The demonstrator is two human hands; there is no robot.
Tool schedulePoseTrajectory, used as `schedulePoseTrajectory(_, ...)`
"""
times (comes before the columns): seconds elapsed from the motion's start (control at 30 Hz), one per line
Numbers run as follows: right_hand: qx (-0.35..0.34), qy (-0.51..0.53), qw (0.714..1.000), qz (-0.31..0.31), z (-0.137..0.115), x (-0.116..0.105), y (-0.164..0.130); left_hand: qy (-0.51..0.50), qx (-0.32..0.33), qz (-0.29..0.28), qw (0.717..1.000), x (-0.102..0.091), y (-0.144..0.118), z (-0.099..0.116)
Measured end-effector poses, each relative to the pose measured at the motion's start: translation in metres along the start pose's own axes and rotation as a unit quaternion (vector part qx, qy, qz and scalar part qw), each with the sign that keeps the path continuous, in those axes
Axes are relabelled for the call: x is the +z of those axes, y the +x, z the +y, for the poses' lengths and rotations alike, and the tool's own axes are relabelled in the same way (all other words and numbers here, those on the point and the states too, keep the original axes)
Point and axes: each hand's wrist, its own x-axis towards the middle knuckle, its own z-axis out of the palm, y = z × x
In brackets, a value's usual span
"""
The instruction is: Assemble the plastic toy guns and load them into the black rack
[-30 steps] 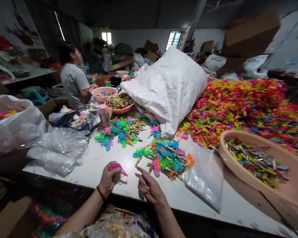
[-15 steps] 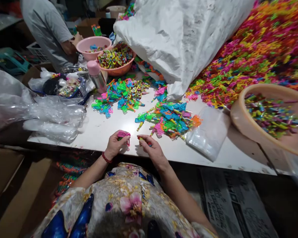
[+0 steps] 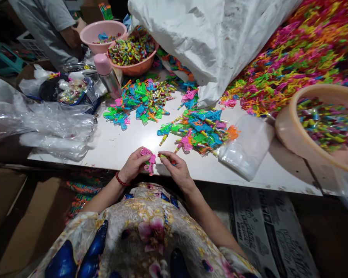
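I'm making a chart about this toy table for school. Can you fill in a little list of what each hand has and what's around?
left hand: holds a pink toy
right hand: pinches a small stick
nearest pile: bright plastic toys, just beyond the hands
table: white
clear bag: lies flat, right of the pile
big bowl: far right, full of small colourful pieces
bottle: pink cap, far left
another person: top left, by a pink bowl
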Motion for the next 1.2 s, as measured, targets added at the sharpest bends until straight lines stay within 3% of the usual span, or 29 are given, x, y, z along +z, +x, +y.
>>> schedulePoseTrajectory(0.27,0.069,0.063,0.995,-0.03,0.002,-0.002,0.0,-0.082,-0.067,0.027,0.994,0.0,0.008,0.002)
schedulePoseTrajectory(0.43,0.063,0.067,0.995,-0.041,0.002,-0.003,0.001,-0.103,-0.107,0.044,0.988,0.0,0.009,0.005)
schedulePoseTrajectory(0.87,0.025,0.038,0.995,-0.089,0.007,-0.009,0.001,-0.106,-0.196,-0.05,0.974,-0.013,0.017,0.004)
schedulePoseTrajectory(1.2,-0.016,-0.008,0.992,-0.122,0.005,-0.01,-0.002,-0.046,-0.236,-0.082,0.967,-0.018,0.016,0.016)
